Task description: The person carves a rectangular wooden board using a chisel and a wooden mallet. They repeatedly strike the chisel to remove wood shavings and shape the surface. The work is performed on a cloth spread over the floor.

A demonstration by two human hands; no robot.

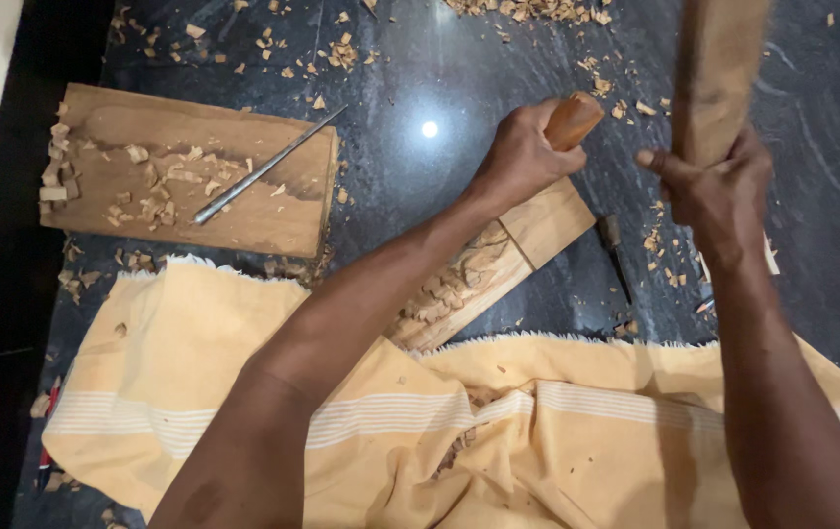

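While the yellow striped cloth (243,392) covers the person's lap on the dark stone floor (439,78), a flat board (273,211) strewn with chips carries a thin metal rod (263,168). Right hand (719,191) is clamped around a blurred wooden mallet (719,69); left hand (523,152) grips a chisel handle (574,118) over the carved block (498,260), its blade probably hidden.

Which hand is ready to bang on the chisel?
Probably the right hand: it grips the raised wooden mallet. The left hand is busy holding the chisel handle on the carved plank.
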